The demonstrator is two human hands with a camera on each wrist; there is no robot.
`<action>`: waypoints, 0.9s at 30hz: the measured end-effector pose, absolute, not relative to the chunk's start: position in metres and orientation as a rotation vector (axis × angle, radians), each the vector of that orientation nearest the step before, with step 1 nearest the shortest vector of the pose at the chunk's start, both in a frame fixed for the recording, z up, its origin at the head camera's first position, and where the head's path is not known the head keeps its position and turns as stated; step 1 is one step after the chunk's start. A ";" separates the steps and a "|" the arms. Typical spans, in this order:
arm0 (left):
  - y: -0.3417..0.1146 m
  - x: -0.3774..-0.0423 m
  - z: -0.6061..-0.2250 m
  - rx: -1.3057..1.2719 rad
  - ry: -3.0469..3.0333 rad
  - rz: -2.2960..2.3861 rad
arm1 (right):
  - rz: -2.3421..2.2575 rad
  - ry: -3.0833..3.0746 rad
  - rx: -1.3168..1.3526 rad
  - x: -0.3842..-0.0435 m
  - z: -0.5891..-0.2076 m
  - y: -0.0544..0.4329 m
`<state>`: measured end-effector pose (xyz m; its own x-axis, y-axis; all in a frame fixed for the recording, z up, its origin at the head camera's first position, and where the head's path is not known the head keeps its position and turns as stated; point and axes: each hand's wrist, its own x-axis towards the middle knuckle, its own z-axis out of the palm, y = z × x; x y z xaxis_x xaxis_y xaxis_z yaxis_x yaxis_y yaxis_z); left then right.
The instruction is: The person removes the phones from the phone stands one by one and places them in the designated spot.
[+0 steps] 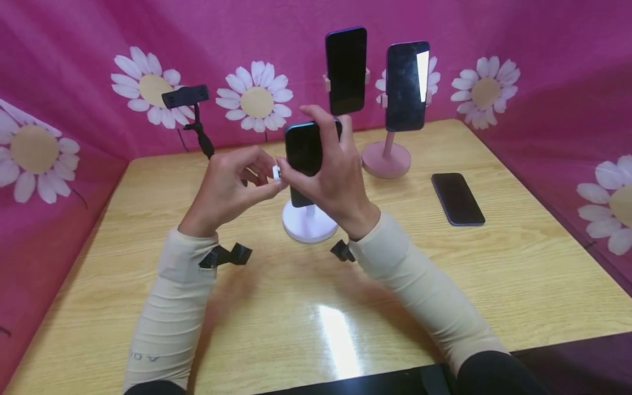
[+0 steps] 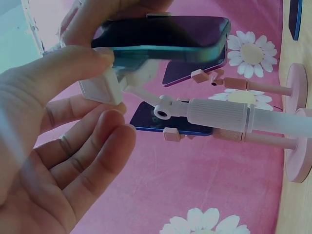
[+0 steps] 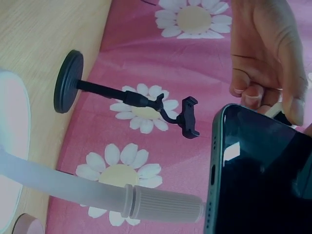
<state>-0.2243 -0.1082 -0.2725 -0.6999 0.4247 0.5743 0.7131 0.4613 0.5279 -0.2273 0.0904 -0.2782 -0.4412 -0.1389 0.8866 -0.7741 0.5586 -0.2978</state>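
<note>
A dark phone (image 1: 303,153) with a teal edge sits upright at the white phone stand (image 1: 310,225), screen toward me. My right hand (image 1: 336,170) grips it from the right, fingers over the top, thumb at the left side. My left hand (image 1: 237,186) pinches the stand's white clamp (image 2: 101,87) at the phone's left edge, between thumb and fingertips. Behind the phone, the clamp joins a jointed neck and ribbed collar (image 2: 217,113). In the right wrist view the phone (image 3: 263,170) covers most of the clamp; the left hand (image 3: 268,53) reaches its edge.
Two phones (image 1: 347,71) (image 1: 407,88) stand in pink stands (image 1: 387,159) at the back. Another phone (image 1: 458,198) lies flat at the right. A black stand (image 3: 187,117) without a phone stands back left. Pink flowered cloth (image 1: 296,33) walls the wooden table (image 1: 276,307).
</note>
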 end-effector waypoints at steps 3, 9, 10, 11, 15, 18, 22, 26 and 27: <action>-0.108 -0.224 -0.272 -0.965 -2.358 -1.118 | 0.968 -1.924 0.772 -0.226 -0.276 0.093; -0.108 -0.225 -0.272 -0.967 -2.353 -1.132 | 1.141 -1.964 0.862 -0.226 -0.271 0.101; -0.108 -0.225 -0.272 -0.966 -2.356 -1.132 | 1.166 -1.969 0.877 -0.227 -0.270 0.102; -0.108 -0.225 -0.272 -0.965 -2.361 -1.130 | 1.189 -1.974 0.892 -0.227 -0.270 0.103; -0.106 -0.224 -0.271 -0.960 -2.388 -1.122 | 1.293 -2.004 0.944 -0.229 -0.267 0.109; -0.106 -0.223 -0.271 -0.953 -2.400 -1.115 | 1.383 -2.024 0.973 -0.229 -0.265 0.113; -0.104 -0.221 -0.271 -0.940 -2.402 -1.110 | 1.455 -2.046 0.993 -0.229 -0.264 0.117; -0.102 -0.219 -0.269 -0.915 -2.404 -1.111 | 1.461 -2.061 1.010 -0.229 -0.263 0.117; -0.101 -0.218 -0.269 -0.906 -2.407 -1.112 | 1.464 -2.061 1.015 -0.229 -0.262 0.117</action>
<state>-0.2177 -0.1008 -0.2687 -0.7398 0.4078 0.5352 0.6719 0.4911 0.5545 -0.2287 0.1174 -0.2624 -0.6485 -0.3217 0.6899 -0.7574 0.1818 -0.6272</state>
